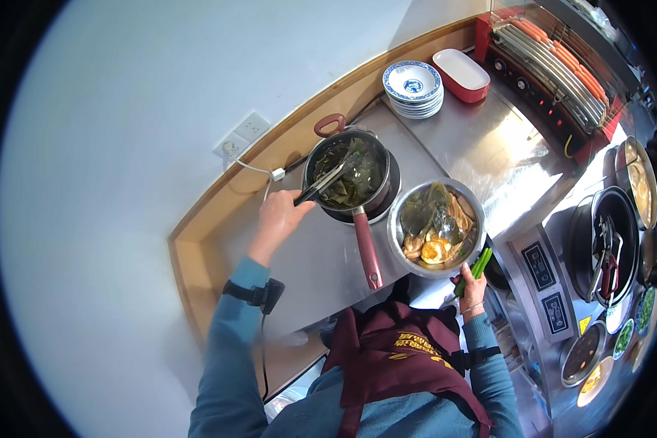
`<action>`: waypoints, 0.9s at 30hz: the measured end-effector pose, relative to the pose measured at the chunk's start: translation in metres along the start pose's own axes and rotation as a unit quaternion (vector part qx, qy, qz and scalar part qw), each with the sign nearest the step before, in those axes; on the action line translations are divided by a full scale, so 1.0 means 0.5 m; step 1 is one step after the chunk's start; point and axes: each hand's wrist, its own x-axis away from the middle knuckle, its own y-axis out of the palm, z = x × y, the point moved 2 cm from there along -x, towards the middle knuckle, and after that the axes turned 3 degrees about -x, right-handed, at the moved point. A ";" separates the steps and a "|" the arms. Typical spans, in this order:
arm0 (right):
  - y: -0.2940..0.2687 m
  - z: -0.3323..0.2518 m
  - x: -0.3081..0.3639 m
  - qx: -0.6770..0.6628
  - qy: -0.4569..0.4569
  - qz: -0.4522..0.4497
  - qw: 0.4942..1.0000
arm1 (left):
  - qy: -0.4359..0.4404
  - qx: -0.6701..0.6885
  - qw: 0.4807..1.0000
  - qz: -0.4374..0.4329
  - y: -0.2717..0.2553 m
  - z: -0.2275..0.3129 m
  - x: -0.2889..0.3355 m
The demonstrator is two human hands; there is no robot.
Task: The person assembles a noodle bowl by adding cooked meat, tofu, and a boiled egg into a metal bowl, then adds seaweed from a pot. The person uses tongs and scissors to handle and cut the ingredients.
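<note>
My left hand (279, 223) is closed round the black grip of metal tongs (331, 180). The tongs' tips reach into a saucepan (366, 248) with a reddish-brown handle, among dark green leafy strips that look like kelp (354, 186). To its right, a round metal bowl (394, 241) holds more of these strips, a halved egg (435, 252) and pale brown pieces. My right hand (472, 288) is at the bowl's near right rim, fingers closed round a bright green, narrow thing (480, 264). Whether these fingers also grip the rim, I cannot tell.
Behind stand stacked blue-and-white plates (414, 84), a red dish (463, 73) and a sausage roller grill (555, 69). On the right are control panels (546, 281), a black pot (606, 248) with tongs and several food bowls. A white cord (252, 166) runs from the wall socket (242, 135).
</note>
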 end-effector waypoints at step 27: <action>0.019 -0.022 0.009 -0.032 0.004 -0.033 0.999 | -0.039 0.202 0.966 -0.154 0.064 0.219 0.170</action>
